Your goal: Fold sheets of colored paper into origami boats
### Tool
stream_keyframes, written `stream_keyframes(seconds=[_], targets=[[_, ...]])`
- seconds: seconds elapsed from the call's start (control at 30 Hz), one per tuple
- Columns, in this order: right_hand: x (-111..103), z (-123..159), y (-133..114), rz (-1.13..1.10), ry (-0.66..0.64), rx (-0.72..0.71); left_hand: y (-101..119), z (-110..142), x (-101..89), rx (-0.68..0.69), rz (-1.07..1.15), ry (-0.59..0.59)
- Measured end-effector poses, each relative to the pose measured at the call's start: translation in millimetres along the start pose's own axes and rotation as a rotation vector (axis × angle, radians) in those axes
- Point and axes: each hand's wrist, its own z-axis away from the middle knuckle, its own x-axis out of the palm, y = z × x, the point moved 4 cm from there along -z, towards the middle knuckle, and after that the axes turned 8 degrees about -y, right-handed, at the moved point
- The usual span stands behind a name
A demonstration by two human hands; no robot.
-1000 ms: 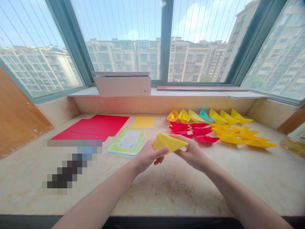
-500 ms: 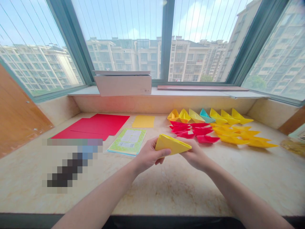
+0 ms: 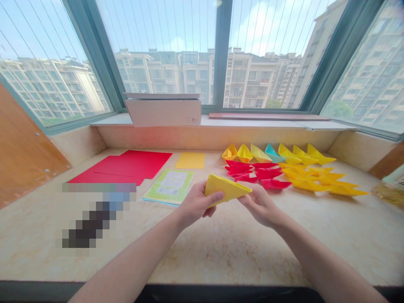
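L fingers [image 3: 208, 211] grip folded yel. paper [image 3: 227, 187]; R fingers [image 3: 248, 203] at tip, hold unclear. Box [image 3: 164, 112]: contents hidden.

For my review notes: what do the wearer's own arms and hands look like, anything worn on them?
The left hand and right hand are ungloved. The left forearm and right forearm show no sleeve, watch or bracelet. Some fingers are hidden, so rings cannot be ruled out.
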Motion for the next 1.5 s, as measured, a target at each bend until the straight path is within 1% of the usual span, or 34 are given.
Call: stream_keyframes(seconds=[0.07, 0.13, 0.23, 0.3, 0.4, 0.5, 0.63, 0.77, 0.87, 0.97, 1.07, 1.17, 1.27, 1.33, 1.4, 1.5], targets=[[-1.1, 1.8, -3.0, -0.027, -0.045, -0.029, 0.6, 0.8, 0.3, -0.005, -0.003, -0.009], [-4.1, 3.9, -0.8, -0.043, -0.025, -0.013, 2.0, 1.7, 0.5, -0.013, -0.010, -0.037], [-7.2, 5.6, 7.4, -0.023, 0.018, 0.062, 3.1, 2.6, -0.4, -0.047, -0.032, -0.075], [-7.0, 5.0, 10.5, 0.003, 0.009, 0.086, 3.2, 2.7, -2.1, -0.053, -0.049, -0.077], [-6.0, 3.0, 10.0, 0.027, -0.009, 0.086, 2.4, 2.1, -4.0, -0.038, -0.087, -0.073], [-5.3, 1.7, 9.2, 0.050, -0.008, 0.097, 1.2, 1.4, -4.8, -0.013, -0.110, -0.049], [-5.9, 1.3, 13.0, 0.071, 0.038, 0.114, 1.8, 1.3, -5.6, -0.001, -0.113, -0.010], [-11.4, 1.8, 17.5, 0.014, 0.154, 0.041, 4.7, 1.5, -7.7, -0.026, -0.075, -0.007], [-16.0, 2.8, 18.8, 0.095, 0.190, 0.014, 6.0, 1.3, -9.4, -0.042, -0.039, -0.027], [-19.2, 3.2, 16.6, 0.224, 0.171, -0.002, 5.6, 0.7, -10.5, -0.035, -0.006, -0.047], [-22.4, 3.0, 14.0, 0.263, 0.143, -0.016, 4.7, 0.3, -11.1, -0.031, 0.001, -0.073], [-25.3, 2.4, 12.9, 0.274, 0.078, -0.020, 5.2, 0.5, -11.2, -0.039, -0.016, -0.102], [-28.1, 2.4, 13.4, 0.334, 0.009, -0.030, 4.9, 1.3, -11.2, -0.053, -0.085, -0.110], [-29.4, 2.6, 15.4, 0.385, -0.021, -0.027, 3.9, 1.8, -12.2, -0.044, -0.167, -0.072], [-29.1, 2.6, 17.9, 0.423, -0.048, -0.024, 2.8, 2.5, -14.2, -0.009, -0.243, -0.004], [-27.1, 2.4, 20.2, 0.478, -0.063, -0.021, 4.7, 3.5, -17.3, 0.097, -0.333, 0.093]])
